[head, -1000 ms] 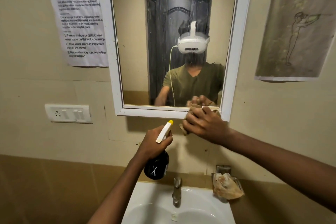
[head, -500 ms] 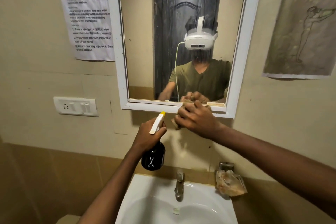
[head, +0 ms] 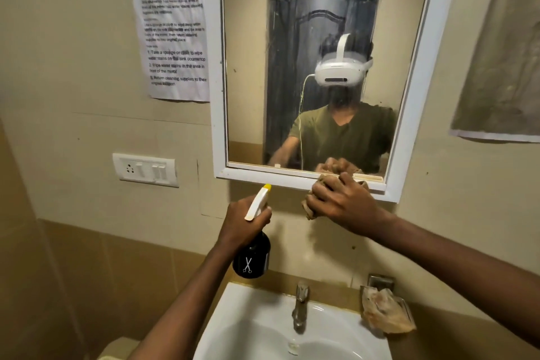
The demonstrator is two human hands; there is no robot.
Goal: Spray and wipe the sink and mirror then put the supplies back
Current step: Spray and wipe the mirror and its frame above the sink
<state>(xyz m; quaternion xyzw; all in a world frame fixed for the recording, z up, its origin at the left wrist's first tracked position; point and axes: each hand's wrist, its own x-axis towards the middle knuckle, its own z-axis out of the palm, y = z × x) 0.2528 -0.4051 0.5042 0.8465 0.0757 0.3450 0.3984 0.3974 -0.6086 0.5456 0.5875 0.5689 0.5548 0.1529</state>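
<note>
A white-framed mirror (head: 251, 73) hangs on the wall above a white sink (head: 233, 327). My right hand (head: 342, 202) presses a crumpled brown cloth (head: 310, 207) against the lower frame of the mirror, near its right corner. My left hand (head: 241, 222) holds a black spray bottle (head: 252, 257) with a white and yellow nozzle, upright, just left of the cloth and below the mirror frame. The mirror glass shows streaks and the reflection of a person in a green shirt.
A metal tap (head: 299, 307) stands at the back of the sink. A wall holder with a crumpled brown wrapper (head: 382, 313) sits right of the tap. A switch plate (head: 146, 169) and a taped instruction sheet (head: 174, 32) are left of the mirror; a drawing (head: 505, 61) hangs on the right.
The view has shifted a little, so the mirror sits further right in the frame. My right hand with the cloth slid left and back right along the lower frame. The bottle hand stayed close beside it.
</note>
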